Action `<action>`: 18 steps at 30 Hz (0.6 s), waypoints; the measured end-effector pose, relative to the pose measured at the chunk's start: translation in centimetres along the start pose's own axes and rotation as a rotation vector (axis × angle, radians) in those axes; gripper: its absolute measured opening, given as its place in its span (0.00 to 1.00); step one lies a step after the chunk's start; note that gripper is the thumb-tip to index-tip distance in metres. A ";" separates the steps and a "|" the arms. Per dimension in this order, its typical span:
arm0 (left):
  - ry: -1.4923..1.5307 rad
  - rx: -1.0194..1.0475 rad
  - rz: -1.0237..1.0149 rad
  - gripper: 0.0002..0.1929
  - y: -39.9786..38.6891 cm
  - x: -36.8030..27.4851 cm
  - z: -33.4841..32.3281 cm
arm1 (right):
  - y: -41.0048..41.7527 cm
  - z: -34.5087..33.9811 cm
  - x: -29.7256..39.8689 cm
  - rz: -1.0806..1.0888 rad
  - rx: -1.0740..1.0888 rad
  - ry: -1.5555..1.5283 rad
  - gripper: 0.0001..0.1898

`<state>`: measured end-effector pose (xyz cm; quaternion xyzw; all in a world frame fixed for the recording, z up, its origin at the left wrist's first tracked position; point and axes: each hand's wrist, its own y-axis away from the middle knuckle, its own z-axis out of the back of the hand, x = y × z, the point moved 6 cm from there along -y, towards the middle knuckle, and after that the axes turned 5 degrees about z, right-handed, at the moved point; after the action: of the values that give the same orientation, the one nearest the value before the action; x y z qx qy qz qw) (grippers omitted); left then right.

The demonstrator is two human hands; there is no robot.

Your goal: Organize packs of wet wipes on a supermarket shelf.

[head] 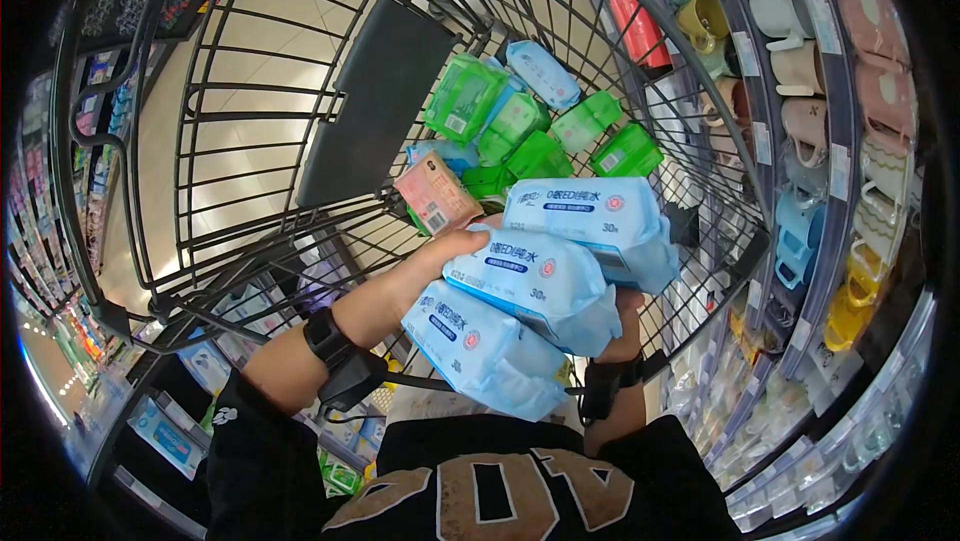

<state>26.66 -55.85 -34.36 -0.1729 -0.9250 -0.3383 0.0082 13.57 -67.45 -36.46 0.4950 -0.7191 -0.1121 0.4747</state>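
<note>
Three light-blue packs of wet wipes are held together between both hands, over the near end of a black wire shopping cart (262, 117). My left hand (439, 252) grips them from the left, its thumb on the middle pack (532, 286). The lower pack (480, 346) overlaps it near my chest, and the upper pack (589, 226) lies farther out. My right hand (624, 323) supports them from the right, its fingers mostly hidden beneath. Beyond them in the cart are several green packs (514, 128), a blue pack (543, 74) and a pink pack (436, 193).
The cart's dark panel (375, 98) stands left of the packs inside it. Shelves on the right hold plastic cups (795, 12) and a blue jug (796, 237). More wipes packs (166, 437) sit on a shelf at lower left. Pale floor tiles (244, 90) show through the wires.
</note>
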 end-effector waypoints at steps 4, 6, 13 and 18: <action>-0.003 -0.039 0.013 0.36 0.3 0.0 0.4 | 0.8 -0.4 -0.6 -0.126 -0.035 -0.007 0.25; -0.007 -0.036 -0.006 0.32 0.5 0.0 -0.2 | 1.6 -1.0 0.3 -0.020 0.106 0.246 0.27; 0.066 -0.107 0.044 0.25 2.1 1.7 -2.6 | 4.4 -1.6 3.4 -0.013 0.134 0.171 0.38; 0.084 -0.066 -0.036 0.23 4.1 4.0 -4.2 | 5.4 -4.7 7.9 0.285 0.297 0.302 0.41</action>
<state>23.86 -54.31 -28.00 -0.1419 -0.9151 -0.3758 0.0354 13.55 -69.84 -26.12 0.4641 -0.7110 0.1380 0.5100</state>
